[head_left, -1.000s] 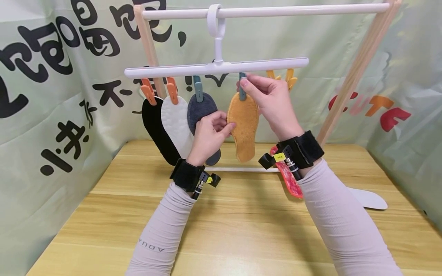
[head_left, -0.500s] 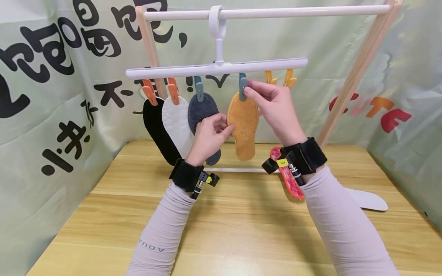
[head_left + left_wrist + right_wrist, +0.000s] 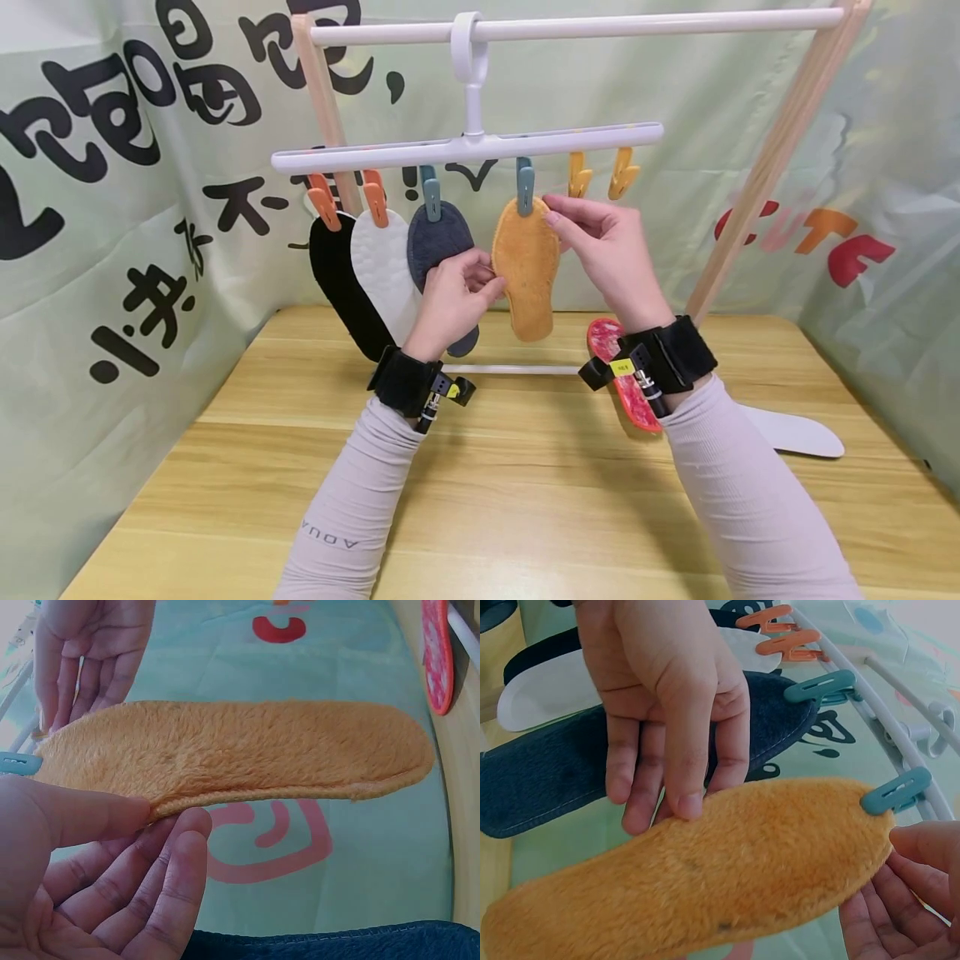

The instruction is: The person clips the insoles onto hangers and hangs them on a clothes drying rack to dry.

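A fuzzy orange insole [image 3: 529, 283] hangs toe-up from a teal clip [image 3: 525, 188] under the white hanger [image 3: 570, 138]. With thumb and fingers my left hand [image 3: 452, 302] pinches its left edge, and the left wrist view shows the insole's plush face [image 3: 270, 750] beside that thumb. My right hand [image 3: 613, 254] pinches the upper right edge just below the clip; the right wrist view has its thumb [image 3: 919, 838] at the rim. Close behind my left hand hangs a dark blue insole [image 3: 437, 229], partly covered by it.
A black insole [image 3: 341, 283] and a white insole [image 3: 381, 258] hang at left from orange clips [image 3: 375, 200]. Two yellow clips [image 3: 622, 173] hang at right. On the table [image 3: 480, 492] lie a red insole [image 3: 636, 400] and a whitish insole [image 3: 798, 432]. A wooden-sided rack [image 3: 780, 158] carries the hanger.
My right hand has come down from the teal clip to the insole's upper right edge. The clip stays on the orange insole, and my left hand keeps its pinch.
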A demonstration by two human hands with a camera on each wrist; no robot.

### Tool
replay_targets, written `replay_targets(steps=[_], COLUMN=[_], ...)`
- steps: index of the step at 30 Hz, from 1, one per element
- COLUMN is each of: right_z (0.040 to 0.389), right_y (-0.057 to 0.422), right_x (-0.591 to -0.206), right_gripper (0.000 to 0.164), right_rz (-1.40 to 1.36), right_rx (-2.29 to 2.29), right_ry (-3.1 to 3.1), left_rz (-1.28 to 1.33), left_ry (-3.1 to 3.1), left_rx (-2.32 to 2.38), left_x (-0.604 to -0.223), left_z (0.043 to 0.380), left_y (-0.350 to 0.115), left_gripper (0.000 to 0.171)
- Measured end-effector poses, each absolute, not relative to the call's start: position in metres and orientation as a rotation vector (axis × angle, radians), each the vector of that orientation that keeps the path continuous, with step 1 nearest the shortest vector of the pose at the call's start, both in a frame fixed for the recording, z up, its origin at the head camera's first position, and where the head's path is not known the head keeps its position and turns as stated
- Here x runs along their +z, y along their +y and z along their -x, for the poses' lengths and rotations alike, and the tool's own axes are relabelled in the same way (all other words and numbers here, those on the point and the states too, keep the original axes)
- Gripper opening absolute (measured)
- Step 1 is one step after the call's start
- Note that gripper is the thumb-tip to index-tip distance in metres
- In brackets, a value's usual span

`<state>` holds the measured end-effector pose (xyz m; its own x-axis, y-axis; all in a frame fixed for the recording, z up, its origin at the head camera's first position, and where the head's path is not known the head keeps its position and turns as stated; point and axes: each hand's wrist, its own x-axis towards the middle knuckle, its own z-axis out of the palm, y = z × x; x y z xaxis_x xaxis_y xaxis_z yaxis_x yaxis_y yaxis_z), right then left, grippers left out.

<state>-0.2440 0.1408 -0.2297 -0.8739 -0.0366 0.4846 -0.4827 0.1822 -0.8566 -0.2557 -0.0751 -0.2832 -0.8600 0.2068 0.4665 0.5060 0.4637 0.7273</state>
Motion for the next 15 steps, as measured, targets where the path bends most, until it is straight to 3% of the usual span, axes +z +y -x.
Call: replay_targets(steps=[15], right_z=[0.245], right_y=[0.155], right_x=[-0.253], right_gripper=[0.036], right_rz=[-0.465], right_rx=[1.789], right_ry=[-2.136], left_rz=[0.564], left_ry=[-2.414], left_rx=[-1.315], left_x=[-0.286], left_z=[0.258], left_y=[-0.074], left_gripper=[0.010])
